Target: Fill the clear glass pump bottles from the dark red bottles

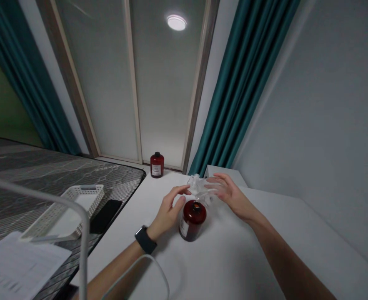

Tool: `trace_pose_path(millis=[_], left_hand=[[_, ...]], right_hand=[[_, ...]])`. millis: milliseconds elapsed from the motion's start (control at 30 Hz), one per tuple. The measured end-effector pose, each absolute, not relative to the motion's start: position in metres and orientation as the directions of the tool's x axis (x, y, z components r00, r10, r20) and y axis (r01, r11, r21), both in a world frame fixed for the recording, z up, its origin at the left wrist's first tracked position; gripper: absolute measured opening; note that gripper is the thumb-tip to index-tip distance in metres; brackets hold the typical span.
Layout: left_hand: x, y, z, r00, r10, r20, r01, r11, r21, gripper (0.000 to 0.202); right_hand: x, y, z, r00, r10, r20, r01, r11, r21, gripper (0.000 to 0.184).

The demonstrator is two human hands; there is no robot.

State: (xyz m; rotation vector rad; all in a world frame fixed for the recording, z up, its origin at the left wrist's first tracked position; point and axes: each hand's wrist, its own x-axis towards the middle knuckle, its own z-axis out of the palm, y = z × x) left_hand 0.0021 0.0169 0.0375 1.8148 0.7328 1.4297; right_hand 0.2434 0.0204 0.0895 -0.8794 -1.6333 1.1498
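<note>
A dark red bottle (192, 221) with a black neck and a pale label stands upright on the white table (227, 258). Its neck opening is uncovered. Above and just behind it hangs a crumpled piece of clear plastic (199, 186), perhaps a film or small bag. My right hand (229, 193) has this plastic at its curved fingers, which show partly through it. My left hand (170, 208), below a dark wristwatch, is beside the bottle's left shoulder. Its thumb and forefinger are apart, with the fingertips close to the plastic's left edge; whether they touch it I cannot tell.
A second red bottle (157, 165) with a black cap stands at the table's far edge. Behind my right hand is a white box (226, 173). To the left lie a white basket (86, 189), a black phone-like slab (105, 216) and papers (21, 266). A white tube (84, 250) crosses the foreground.
</note>
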Motion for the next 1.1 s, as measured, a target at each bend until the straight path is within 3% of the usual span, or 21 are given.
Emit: trace_pose_path(millis=[267,533,700,800,867,933,1033,1100], left_hand=[[0.011,0.055,0.068,0.381,0.771,0.510,-0.011,-0.548,0.837,0.028],[0.010,0.082,0.088,0.579,0.688,0.437,-0.107,-0.467,0.878,0.032],[0.003,0.087,0.094,0.687,0.617,0.384,-0.080,-0.461,0.884,0.035],[-0.001,0.091,0.095,0.664,0.612,0.430,-0.105,-0.493,0.864,0.042],[-0.006,0.094,0.096,0.657,0.616,0.434,-0.102,-0.498,0.861,0.054],[-0.010,0.097,0.097,0.653,0.628,0.422,-0.083,-0.495,0.865,0.064],[-0.017,0.101,0.099,0.628,0.656,0.418,-0.036,-0.513,0.858,0.062],[-0.020,0.104,0.099,0.619,0.667,0.414,-0.009,-0.521,0.854,0.060]], right_hand=[[0.229,0.040,0.067,-0.254,0.944,0.209,-0.319,0.122,-0.940,0.057],[0.221,0.054,0.062,-0.345,0.915,0.211,-0.346,0.085,-0.934,0.050],[0.225,0.055,0.066,-0.297,0.927,0.231,-0.174,0.186,-0.967,0.053],[0.227,0.054,0.069,-0.085,0.955,0.283,0.085,0.290,-0.953,0.050],[0.231,0.049,0.076,0.022,0.946,0.324,0.275,0.305,-0.912,0.036],[0.237,0.039,0.087,-0.105,0.957,0.270,0.456,0.287,-0.842,0.025],[0.244,0.019,0.104,-0.453,0.891,0.013,0.606,0.319,-0.729,0.031],[0.240,0.006,0.110,-0.541,0.833,-0.116,0.642,0.319,-0.697,0.081]])
